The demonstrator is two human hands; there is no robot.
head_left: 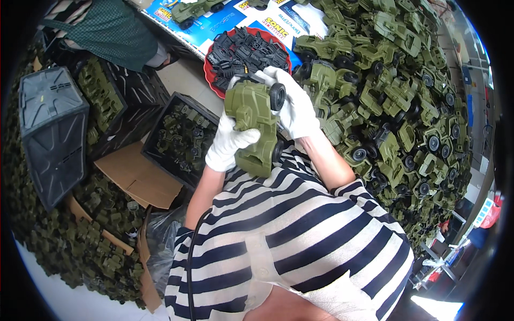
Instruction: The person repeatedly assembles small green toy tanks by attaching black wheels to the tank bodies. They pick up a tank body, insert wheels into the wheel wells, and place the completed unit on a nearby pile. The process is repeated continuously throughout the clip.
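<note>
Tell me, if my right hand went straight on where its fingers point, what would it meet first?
Beyond the green toy vehicle beside it, your right hand would probably meet the dark parts heaped in the red bowl, though depth is unclear.

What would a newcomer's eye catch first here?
Probably the heap of green toy vehicles filling the right side. Then the single vehicle at centre, gripped by the gloved left hand, the gloved right hand at its upper wheel. Beyond sits a red bowl of black parts.
</note>
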